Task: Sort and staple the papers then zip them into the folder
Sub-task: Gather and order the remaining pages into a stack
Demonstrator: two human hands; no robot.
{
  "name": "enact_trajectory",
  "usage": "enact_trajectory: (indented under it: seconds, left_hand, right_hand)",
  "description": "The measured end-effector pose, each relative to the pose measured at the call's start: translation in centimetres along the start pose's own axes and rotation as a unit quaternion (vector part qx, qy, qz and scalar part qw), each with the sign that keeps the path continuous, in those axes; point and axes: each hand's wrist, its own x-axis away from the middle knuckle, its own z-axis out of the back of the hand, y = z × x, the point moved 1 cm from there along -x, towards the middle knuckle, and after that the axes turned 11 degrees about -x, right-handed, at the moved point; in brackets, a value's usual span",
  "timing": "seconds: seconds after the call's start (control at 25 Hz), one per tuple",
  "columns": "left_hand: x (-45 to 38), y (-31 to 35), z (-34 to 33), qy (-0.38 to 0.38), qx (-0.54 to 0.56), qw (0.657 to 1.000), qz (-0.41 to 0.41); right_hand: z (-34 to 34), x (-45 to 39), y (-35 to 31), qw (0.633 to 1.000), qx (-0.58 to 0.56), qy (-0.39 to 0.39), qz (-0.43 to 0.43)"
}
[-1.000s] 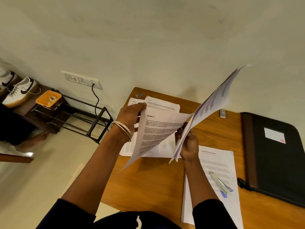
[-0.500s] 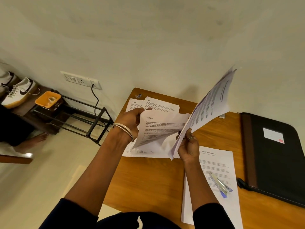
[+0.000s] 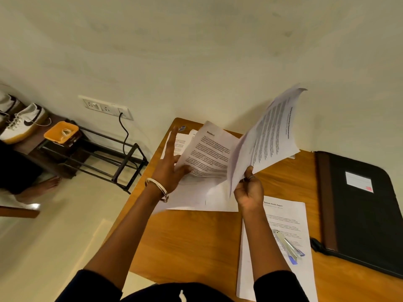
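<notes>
Right hand [image 3: 249,191] pinches a thin, curling sheaf of printed sheets [image 3: 269,136] above the wooden desk [image 3: 192,240]; left hand [image 3: 169,166], fingers spread, meets a bowed page [image 3: 209,153]. Flat black zip folder [image 3: 362,205] lies right, slim metal stapler [image 3: 286,244] on a stack

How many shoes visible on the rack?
2. One white sneaker with a dark swoosh lies on the rack's top left end; a second sits behind it, cut off by the frame edge. More may be hidden.
</notes>
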Motion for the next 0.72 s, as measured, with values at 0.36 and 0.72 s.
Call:
enact_trajectory:
  seconds: [0.36,0.72]
  left_hand:
    - [-0.8,-2.8,-1.1,0.101,0.094,0.988,0.07]
    - [-0.6,-4.0,-2.1,0.121,0.174,0.971,0.112]
  right_hand:
    - [3.1,0.8,-0.4,0.947,0.315,-0.018,0.055]
    - [5.6,0.6,0.7,0.885,0.459,-0.068,0.025]
